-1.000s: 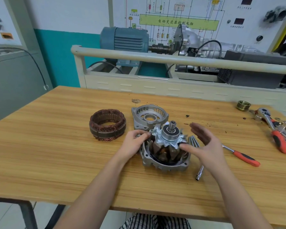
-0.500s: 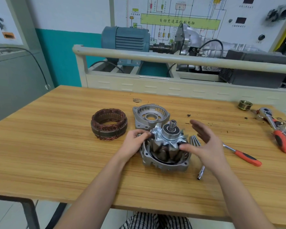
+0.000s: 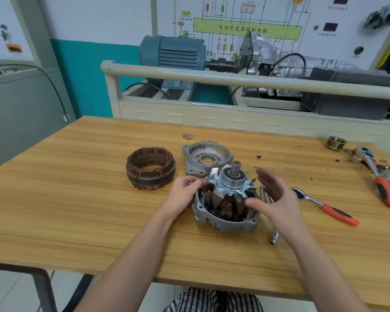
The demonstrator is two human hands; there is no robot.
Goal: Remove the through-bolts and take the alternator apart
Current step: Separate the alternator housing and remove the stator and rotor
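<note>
The rotor [image 3: 232,183], with its bearing and threaded shaft pointing up, stands in the grey rear housing [image 3: 225,222] at the table's middle. My left hand [image 3: 181,195] grips the housing's left rim, fingers curled beside the rotor's fan blades. My right hand [image 3: 274,195] is spread with straight fingers on the rotor's right side, and its thumb touches the claw poles. The copper-wound stator [image 3: 150,171] lies apart to the left. The empty front housing [image 3: 206,157] lies just behind the rotor. Loose through-bolts [image 3: 264,192] lie partly hidden behind my right hand.
An orange-handled ratchet [image 3: 324,207] and a small socket extension [image 3: 274,238] lie right of the housing. More orange-handled tools [image 3: 385,183] and a brass pulley [image 3: 336,143] sit at the far right. A training bench with a blue motor [image 3: 171,52] stands behind the wooden table [image 3: 77,210].
My right hand has closed in a little on the rotor, thumb now against it. My left hand and the parts on the table have stayed put.
</note>
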